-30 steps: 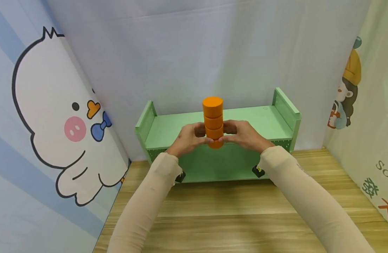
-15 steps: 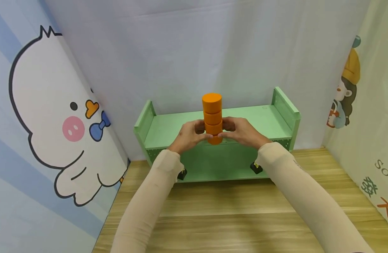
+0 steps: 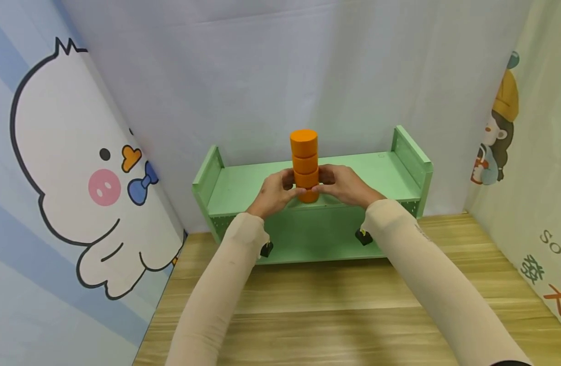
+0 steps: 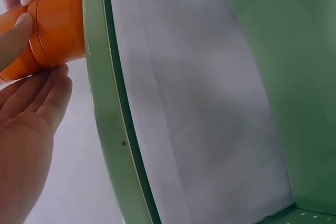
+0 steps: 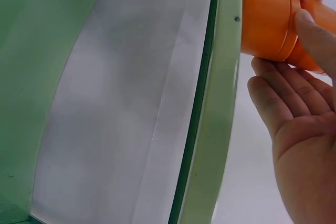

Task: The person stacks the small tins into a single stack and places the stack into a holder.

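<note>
An upright stack of several orange cylinders point(image 3: 305, 147) stands between both hands at the front part of the green shelf's top. My left hand point(image 3: 273, 193) grips the stack low on its left side, thumb across the front. From the right, my right hand point(image 3: 346, 184) holds it in the same way, the two thumbs close together. In the left wrist view the stack's lowest cylinder point(image 4: 62, 22) meets the shelf's front edge in the picture. The right wrist view has that cylinder point(image 5: 265, 19) partly behind the edge, so contact with the shelf top cannot be told.
The green two-level shelf point(image 3: 243, 183) has raised side panels point(image 3: 413, 162) and stands on a wooden table point(image 3: 307, 315). A pale curtain point(image 3: 262, 76) hangs right behind it. Printed cloth walls point(image 3: 42, 229) close off the left and right.
Both hands have carried the orange stack away from me and slightly left, further over the shelf top. Their grip looks the same, and the stack has stayed upright.
</note>
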Available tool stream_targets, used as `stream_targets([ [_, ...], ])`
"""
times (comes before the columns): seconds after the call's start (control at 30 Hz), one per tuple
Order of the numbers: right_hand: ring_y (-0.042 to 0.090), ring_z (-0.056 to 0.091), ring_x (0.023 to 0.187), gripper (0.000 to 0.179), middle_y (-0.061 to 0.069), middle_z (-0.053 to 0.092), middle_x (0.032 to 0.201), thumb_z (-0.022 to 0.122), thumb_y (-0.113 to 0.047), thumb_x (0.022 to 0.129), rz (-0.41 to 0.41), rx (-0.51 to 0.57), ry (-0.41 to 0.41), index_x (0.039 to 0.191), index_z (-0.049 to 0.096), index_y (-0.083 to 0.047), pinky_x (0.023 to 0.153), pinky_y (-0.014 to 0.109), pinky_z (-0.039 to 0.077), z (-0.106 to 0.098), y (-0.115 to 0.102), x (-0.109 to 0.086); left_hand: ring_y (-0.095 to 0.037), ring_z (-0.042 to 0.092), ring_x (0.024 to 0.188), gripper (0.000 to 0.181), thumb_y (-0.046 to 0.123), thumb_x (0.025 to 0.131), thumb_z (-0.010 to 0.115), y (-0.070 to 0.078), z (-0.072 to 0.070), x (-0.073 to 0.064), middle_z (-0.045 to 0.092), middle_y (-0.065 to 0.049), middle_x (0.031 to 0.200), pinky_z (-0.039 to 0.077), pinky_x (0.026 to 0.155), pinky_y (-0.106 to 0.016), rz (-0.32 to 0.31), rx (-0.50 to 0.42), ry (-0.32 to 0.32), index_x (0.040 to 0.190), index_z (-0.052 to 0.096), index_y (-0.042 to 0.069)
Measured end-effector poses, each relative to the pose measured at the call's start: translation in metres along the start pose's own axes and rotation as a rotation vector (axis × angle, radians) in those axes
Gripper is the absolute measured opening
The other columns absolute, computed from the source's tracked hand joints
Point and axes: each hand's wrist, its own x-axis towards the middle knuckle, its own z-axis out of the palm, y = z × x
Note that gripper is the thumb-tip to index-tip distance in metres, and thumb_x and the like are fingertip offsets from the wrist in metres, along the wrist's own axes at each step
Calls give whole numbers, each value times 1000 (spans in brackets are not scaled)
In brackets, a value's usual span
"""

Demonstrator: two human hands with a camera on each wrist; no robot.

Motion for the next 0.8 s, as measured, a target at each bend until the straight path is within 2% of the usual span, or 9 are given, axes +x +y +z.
stream_targets([
  [0.47,33,51,132,57,19,50,146,64,-15,99,51,-9,6,149,41,1,110,47,43,0,0,6,-24,54,130,56,13,97,65,-1,8,5,56,-12,142,46,108,-35,-49,-3,35,149,44,4],
  [0.6,33,50,134,60,19,48,149,65,-15,99,43,-10,4,151,38,0,111,46,42,0,0,5,-24,51,133,60,13,97,66,0,8,4,53,-11,146,43,110,-34,-70,-11,33,151,41,5],
  [0.7,34,48,135,64,18,45,151,66,-16,99,20,-33,11,153,36,-1,111,47,41,-2,-1,2,-26,46,137,68,18,96,69,1,5,-1,46,-12,151,41,113,-37,-96,15,30,154,36,6],
  [0.8,35,44,138,71,19,40,154,67,-22,98,17,-111,18,156,30,-2,113,49,38,-4,-2,-2,-29,40,141,77,27,95,71,2,1,-7,39,-15,156,38,114,-43,-116,80,30,157,30,6],
])
